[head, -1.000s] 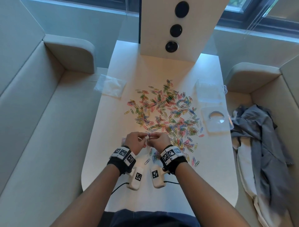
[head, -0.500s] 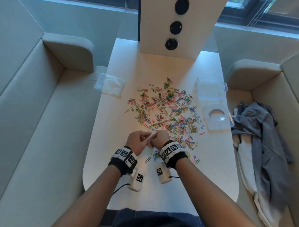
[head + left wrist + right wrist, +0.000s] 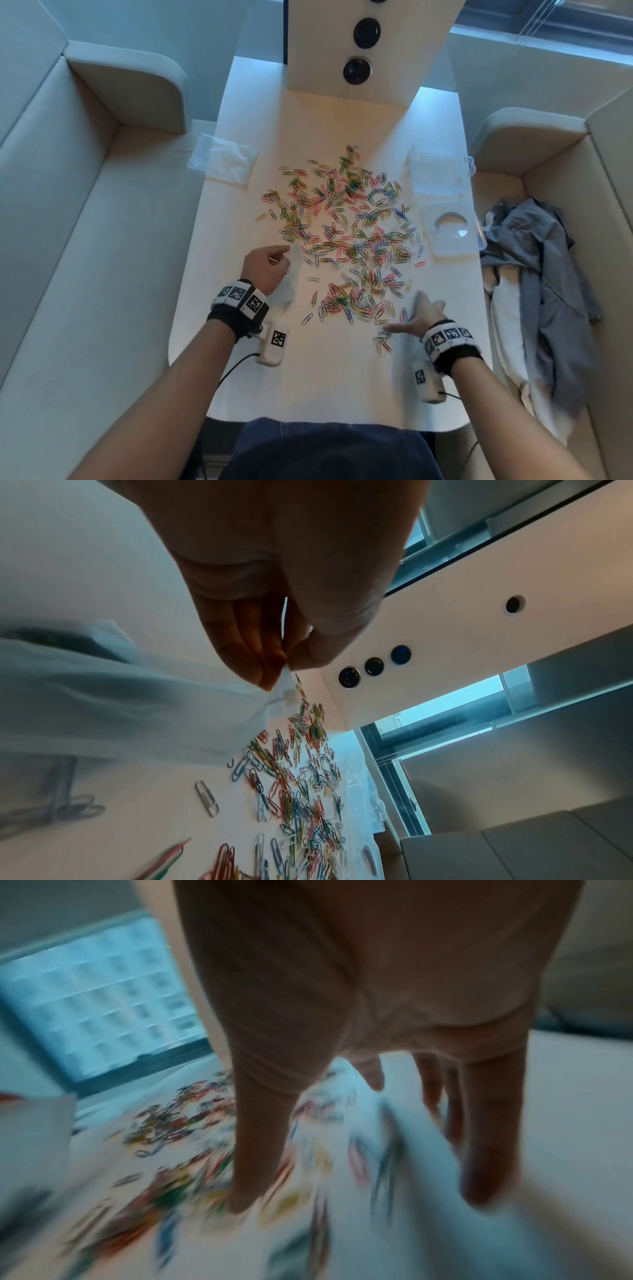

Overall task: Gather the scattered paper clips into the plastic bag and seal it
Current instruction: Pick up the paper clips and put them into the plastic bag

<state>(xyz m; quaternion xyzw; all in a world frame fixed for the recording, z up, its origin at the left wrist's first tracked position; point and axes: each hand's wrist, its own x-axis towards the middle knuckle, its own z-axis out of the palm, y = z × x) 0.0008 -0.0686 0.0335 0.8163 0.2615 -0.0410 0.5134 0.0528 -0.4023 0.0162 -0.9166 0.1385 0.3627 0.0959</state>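
Note:
Several coloured paper clips (image 3: 346, 236) lie scattered over the middle of the white table (image 3: 329, 377). My left hand (image 3: 274, 260) is raised at the pile's near left edge and pinches the rim of a clear plastic bag (image 3: 289, 281), which hangs below it. In the left wrist view the fingertips (image 3: 270, 680) pinch the bag (image 3: 113, 704) at its top corner. My right hand (image 3: 416, 317) is spread open and low at the pile's near right edge, among clips (image 3: 178, 1123); that view is blurred.
A second clear bag (image 3: 222, 162) lies at the table's far left edge. A clear plastic box (image 3: 438, 171) and its lid (image 3: 452, 233) sit at the right edge. A white panel with round sockets (image 3: 356, 70) stands at the back. Grey cloth (image 3: 541, 274) lies on the right bench.
Both hands were together on the bag's opening. Now the right hand has let go and swung right and down to the clips; the left hand keeps the bag, moved left.

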